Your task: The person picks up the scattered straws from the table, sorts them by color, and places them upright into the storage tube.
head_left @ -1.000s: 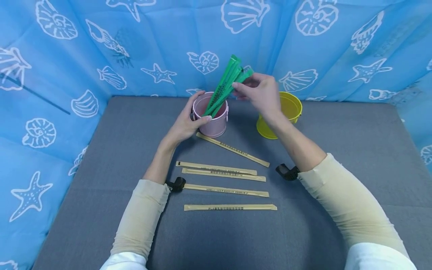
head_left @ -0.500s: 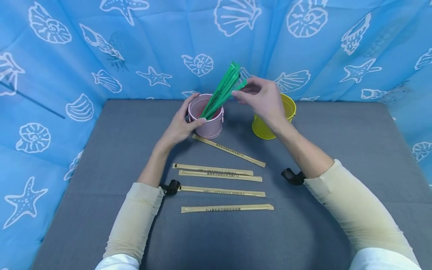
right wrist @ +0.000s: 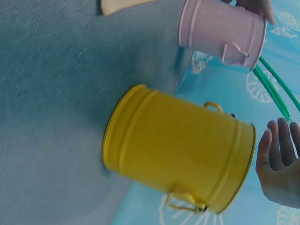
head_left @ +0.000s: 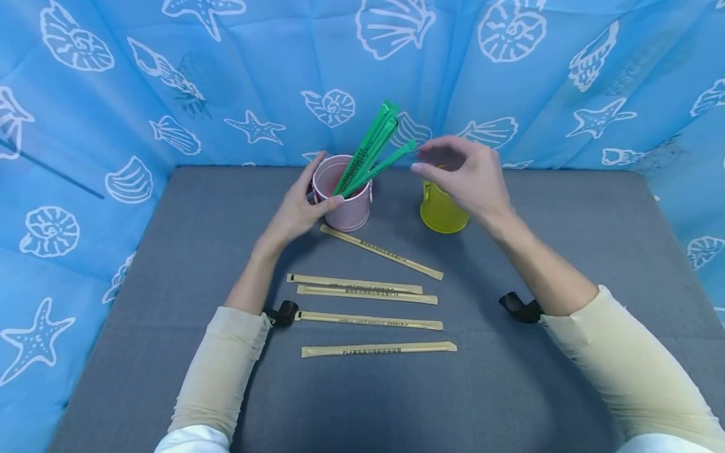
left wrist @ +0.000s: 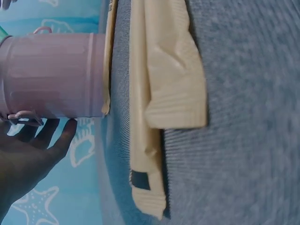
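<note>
My left hand (head_left: 297, 207) holds a small pale pink bucket (head_left: 348, 216) at its left side, with the thumb over the rim. Several green wrapped drinking straws (head_left: 365, 154) stand leaning to the right in it; one splays out lower than the others. Close to that straw's tip is my right hand (head_left: 476, 179), with thumb and fingers apart and nothing seen between them. In the right wrist view its fingers (right wrist: 283, 143) look nearly straight. Below this hand stands a yellow bucket (head_left: 443, 211), its top mostly hidden by the hand in the head view.
Several tan paper-wrapped straws (head_left: 379, 350) lie on the grey tabletop (head_left: 362, 402) in front of the buckets. One of them lies slanted just before the pink bucket. A blue curtain (head_left: 283, 69) with white shells hangs behind the table.
My right hand has drawn back to the right from the green straws and its fingers have parted from them. One green straw now splays away from the bunch. The left hand stays on the bucket.
</note>
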A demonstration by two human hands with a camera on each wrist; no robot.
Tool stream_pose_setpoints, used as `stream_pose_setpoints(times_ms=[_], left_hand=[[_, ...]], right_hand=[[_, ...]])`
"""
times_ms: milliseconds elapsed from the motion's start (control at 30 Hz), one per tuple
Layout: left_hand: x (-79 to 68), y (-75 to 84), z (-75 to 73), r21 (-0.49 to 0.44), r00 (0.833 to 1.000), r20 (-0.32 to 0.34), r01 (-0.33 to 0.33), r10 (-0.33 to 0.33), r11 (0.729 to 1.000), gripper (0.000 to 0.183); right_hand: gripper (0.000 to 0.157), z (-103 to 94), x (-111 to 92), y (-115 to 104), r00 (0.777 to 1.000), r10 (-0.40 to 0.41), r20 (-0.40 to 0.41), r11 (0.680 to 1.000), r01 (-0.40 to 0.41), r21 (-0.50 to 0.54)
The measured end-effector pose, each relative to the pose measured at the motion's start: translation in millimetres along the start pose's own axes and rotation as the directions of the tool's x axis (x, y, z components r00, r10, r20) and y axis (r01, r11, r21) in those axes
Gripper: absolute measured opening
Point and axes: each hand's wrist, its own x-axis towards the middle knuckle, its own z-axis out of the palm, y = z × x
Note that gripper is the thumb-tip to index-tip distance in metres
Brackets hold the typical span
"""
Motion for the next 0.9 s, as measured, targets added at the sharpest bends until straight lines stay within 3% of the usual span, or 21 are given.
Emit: stream_pose_setpoints(times_ms=[267,500,667,900], left_hand=[[-5.2,4.5,-2.9,0.035,1.000,0.011,0.001,-0.002,0.999,0.095],[-20.4,-1.4,-7.0,0.061,1.000,0.024,0.014,-0.016,0.998,0.091],[-33.1,-4.1,-11.7,0.098,0.996,0.057,0.069,-0.074,0.993,0.090],[-44.0,-5.6,-13.0,0.158,0.976,0.126,0.158,-0.179,0.975,0.086]], right_hand=[[0.031,-19.4,-7.3,8.2,0.999,-0.048,0.023,0.998,0.049,-0.045],[0.033,-32.0,-14.5,23.8,0.992,-0.124,-0.034,0.986,0.119,-0.113],[0.038,-41.0,-17.1,35.8,0.986,-0.153,-0.063,0.979,0.142,-0.145],[0.047,-47.5,-21.7,49.2,0.995,-0.084,-0.049,0.985,0.075,-0.158]])
